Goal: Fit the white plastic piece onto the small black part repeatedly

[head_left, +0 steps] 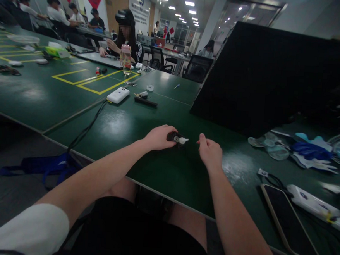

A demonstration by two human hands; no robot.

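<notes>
My left hand [159, 137] rests on the dark green table [120, 124], its fingers closed round a small black part with a white tip [178, 138]. A short gap to the right, my right hand [210, 153] lies on the table with its fingers curled in; whether it holds anything is hidden. The white tip points toward my right hand without touching it.
A white power bank [118, 94] with a black cable, a black bar [145, 101] and a tape roll [150, 88] lie farther back. A large black board [272, 76] stands at right. Blue gloves [311, 151], a phone [290, 221] and a white device [313, 201] lie at right. Several people sit at far tables.
</notes>
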